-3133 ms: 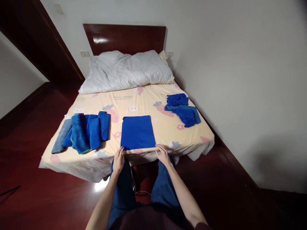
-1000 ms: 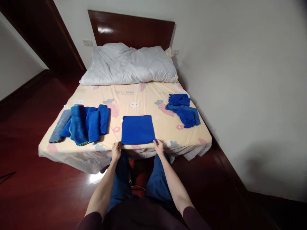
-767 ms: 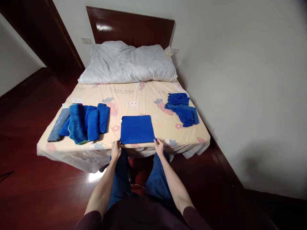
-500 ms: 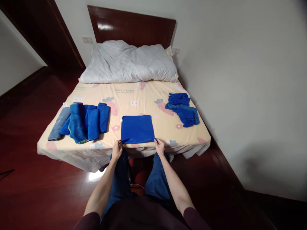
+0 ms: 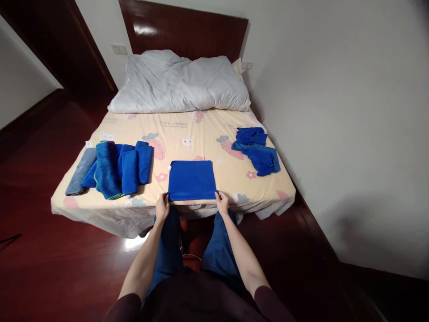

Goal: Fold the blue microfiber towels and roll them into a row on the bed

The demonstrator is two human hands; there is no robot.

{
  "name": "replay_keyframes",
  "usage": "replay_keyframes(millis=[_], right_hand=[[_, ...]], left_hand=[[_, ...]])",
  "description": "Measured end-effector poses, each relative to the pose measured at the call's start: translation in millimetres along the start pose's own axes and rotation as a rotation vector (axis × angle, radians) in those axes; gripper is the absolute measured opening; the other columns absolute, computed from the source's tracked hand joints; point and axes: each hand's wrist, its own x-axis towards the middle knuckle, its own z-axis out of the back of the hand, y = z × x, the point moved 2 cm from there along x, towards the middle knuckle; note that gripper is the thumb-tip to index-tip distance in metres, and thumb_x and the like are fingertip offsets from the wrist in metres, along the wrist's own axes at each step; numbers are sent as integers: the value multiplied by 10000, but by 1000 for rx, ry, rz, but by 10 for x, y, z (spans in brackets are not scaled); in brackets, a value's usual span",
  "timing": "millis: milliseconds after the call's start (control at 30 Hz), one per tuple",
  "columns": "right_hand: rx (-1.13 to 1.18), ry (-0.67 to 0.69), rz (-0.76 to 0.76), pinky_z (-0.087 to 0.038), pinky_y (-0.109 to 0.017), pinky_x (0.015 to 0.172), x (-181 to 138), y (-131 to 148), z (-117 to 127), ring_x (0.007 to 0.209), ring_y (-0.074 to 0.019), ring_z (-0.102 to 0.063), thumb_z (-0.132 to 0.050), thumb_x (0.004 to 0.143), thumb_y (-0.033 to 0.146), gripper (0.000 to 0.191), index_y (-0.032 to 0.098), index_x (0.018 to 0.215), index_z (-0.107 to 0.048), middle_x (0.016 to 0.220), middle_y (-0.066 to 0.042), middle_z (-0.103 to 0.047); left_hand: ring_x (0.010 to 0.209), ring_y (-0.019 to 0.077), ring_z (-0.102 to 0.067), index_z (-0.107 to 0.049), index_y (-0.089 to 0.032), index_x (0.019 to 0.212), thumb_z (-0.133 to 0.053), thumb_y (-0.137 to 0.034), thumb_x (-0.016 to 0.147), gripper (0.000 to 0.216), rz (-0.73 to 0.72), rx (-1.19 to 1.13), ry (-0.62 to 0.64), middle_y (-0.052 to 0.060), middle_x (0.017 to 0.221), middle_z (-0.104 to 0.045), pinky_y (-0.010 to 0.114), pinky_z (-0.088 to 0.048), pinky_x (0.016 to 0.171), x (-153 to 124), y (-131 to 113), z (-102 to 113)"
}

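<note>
A blue towel lies flat as a rectangle on the bed's near edge, a small white tag at its upper left corner. Its near edge is turned up in a narrow folded strip. My left hand pinches the left end of that strip, and my right hand pinches the right end. To the left rest several rolled or folded towels, among them a grey-blue one, a teal one with green edging and a blue roll. Crumpled blue cloths lie toward the right edge.
The bed wears a yellow patterned sheet that hangs over its near side. A bunched white quilt spans the far end below a dark wooden headboard. A wall stands along the right, and dark red flooring surrounds the left.
Both hands have raised and turned the towel's near edge a little farther over, making a straighter, clearer strip. The camera view has tipped slightly downward.
</note>
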Motion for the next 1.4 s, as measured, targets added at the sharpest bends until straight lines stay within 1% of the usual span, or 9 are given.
replay_keyframes(millis=[300, 467, 600, 733, 833, 967, 1100, 1233, 1400], right_hand=[[-11, -50, -41, -582, -393, 813, 13, -100, -16, 803, -262, -729, -621, 812, 588, 522, 107, 959, -760, 925, -163, -773], [-34, -55, -95, -591, -368, 687, 207, -158, 2, 748, -285, -740, -692, 698, 644, 517, 140, 790, -754, 791, -147, -773], [-58, -56, -108, -578, -351, 616, 290, -73, 36, 676, -286, -730, -735, 656, 629, 458, 173, 696, -736, 689, -119, -756], [-67, -103, -53, -594, -381, 729, 98, 99, 144, 793, -290, -745, -679, 766, 577, 459, 147, 909, -758, 890, -158, -780], [-55, -111, 82, -585, -386, 853, -138, 232, 281, 963, -271, -732, -577, 886, 508, 467, 136, 1131, -717, 1105, -165, -751], [-154, 22, 309, -492, -409, 1067, -345, 420, 418, 1202, -260, -643, -562, 924, 378, 440, 180, 1307, -648, 1301, -125, -675], [-264, 272, 469, -391, -442, 1177, -389, 548, 407, 1364, -252, -515, -550, 926, 284, 503, 217, 1424, -561, 1455, -79, -560], [-353, 392, 498, -312, -495, 1217, -348, 521, 304, 1446, -260, -408, -530, 947, 287, 518, 239, 1463, -517, 1541, -60, -453], [-391, 371, 430, -311, -485, 1210, -256, 379, 185, 1445, -253, -409, -513, 954, 294, 491, 239, 1441, -544, 1542, -67, -450]], left_hand=[[942, 259, -693, -609, -197, 1107, -428, -441, 972, 332, -23, 10, -33, 131, 1031, -719, 393, -531, 864, 42, -52, -8], [843, 235, -686, -586, -198, 1147, -428, -426, 974, 327, -27, -11, -8, 102, 949, -712, 380, -537, 824, 83, -48, -17], [828, 239, -667, -581, -203, 1140, -441, -371, 961, 283, -41, 45, -1, 90, 909, -680, 403, -539, 837, 90, -103, 22], [1080, 283, -616, -613, -202, 1114, -440, -297, 944, 261, -158, 159, -75, 147, 1084, -646, 457, -498, 978, 41, -209, 129], [1223, 273, -560, -630, -209, 1145, -416, -253, 945, 296, -303, 180, 5, 141, 1241, -636, 471, -443, 1077, -20, -283, 177], [1365, 249, -485, -629, -213, 1228, -451, -233, 920, 356, -448, 140, 186, 100, 1396, -594, 484, -389, 1155, -84, -330, 153], [1406, 271, -451, -598, -197, 1314, -502, -222, 863, 461, -432, 189, 283, 112, 1423, -581, 520, -365, 1172, -93, -291, 76], [1430, 279, -419, -552, -193, 1380, -511, -205, 835, 547, -392, 248, 304, 115, 1471, -536, 527, -323, 1191, -81, -237, 26], [1438, 272, -408, -512, -191, 1425, -494, -165, 840, 585, -349, 275, 263, 120, 1504, -496, 510, -307, 1194, -81, -232, -4]])
